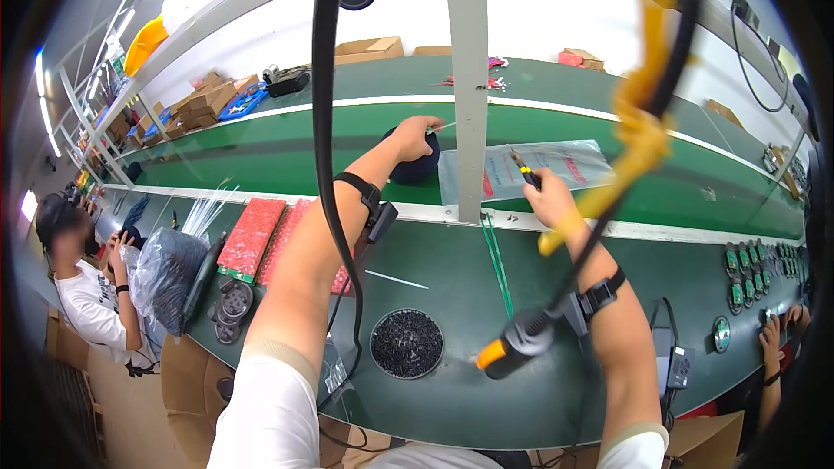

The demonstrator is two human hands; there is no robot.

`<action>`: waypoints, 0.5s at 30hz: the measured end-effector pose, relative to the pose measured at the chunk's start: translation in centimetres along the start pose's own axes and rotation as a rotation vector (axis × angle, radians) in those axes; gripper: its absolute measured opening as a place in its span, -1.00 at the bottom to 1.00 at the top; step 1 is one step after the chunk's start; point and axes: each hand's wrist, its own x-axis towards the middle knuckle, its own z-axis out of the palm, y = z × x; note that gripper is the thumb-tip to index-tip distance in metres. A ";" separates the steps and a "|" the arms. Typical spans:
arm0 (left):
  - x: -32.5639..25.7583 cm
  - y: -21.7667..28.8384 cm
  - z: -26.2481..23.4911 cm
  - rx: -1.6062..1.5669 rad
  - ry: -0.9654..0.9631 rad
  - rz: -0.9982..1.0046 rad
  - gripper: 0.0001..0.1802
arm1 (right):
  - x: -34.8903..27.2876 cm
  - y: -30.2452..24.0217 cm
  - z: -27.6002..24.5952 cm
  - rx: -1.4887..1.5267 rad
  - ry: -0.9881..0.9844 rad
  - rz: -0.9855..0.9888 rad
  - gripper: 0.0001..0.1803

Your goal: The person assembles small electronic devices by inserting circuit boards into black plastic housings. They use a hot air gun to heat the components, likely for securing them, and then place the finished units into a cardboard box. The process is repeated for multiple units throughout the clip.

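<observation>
My left hand (414, 136) reaches far forward and grips a dark round object (415, 165) on the green conveyor belt (261, 156), with a thin white strip (441, 128) at its fingertips. My right hand (549, 200) is closed on a small tool with a yellow-and-black handle (524, 170), held over a clear plastic bag (556, 161) with red print. A hanging power screwdriver (517, 343) with an orange tip dangles below my right forearm. Both wrists wear black straps.
A round tray of black screws (407, 344) sits near me on the green bench. Red parts trays (252, 236) lie left, green circuit boards (749, 271) right. A white post (469, 78) rises ahead. A seated person (82, 287) is left; another hand (771, 330) is right.
</observation>
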 end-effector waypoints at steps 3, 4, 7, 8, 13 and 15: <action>-0.5 -0.2 0.1 -0.183 0.084 -0.101 -0.39 | 3.4 -0.6 3.3 -0.020 -0.045 -0.061 -0.59; -0.4 -0.1 0.2 -0.239 0.105 -0.138 -0.42 | 4.3 -0.8 4.2 -0.041 -0.069 -0.049 -0.61; -0.1 2.8 0.3 -0.202 0.160 -0.297 -0.76 | 6.3 -0.4 7.0 -0.073 -0.017 -0.149 -0.65; 0.2 3.8 0.3 -0.178 0.167 -0.325 -0.81 | 6.7 0.0 7.9 -0.026 -0.010 -0.169 -0.65; 1.9 4.1 2.1 -0.477 0.249 -0.201 -0.71 | 7.9 -0.6 9.2 0.017 -0.001 -0.164 -0.60; 2.6 2.0 2.3 -0.514 0.192 -0.196 -0.70 | 7.9 -1.2 9.6 0.048 -0.006 -0.155 -0.60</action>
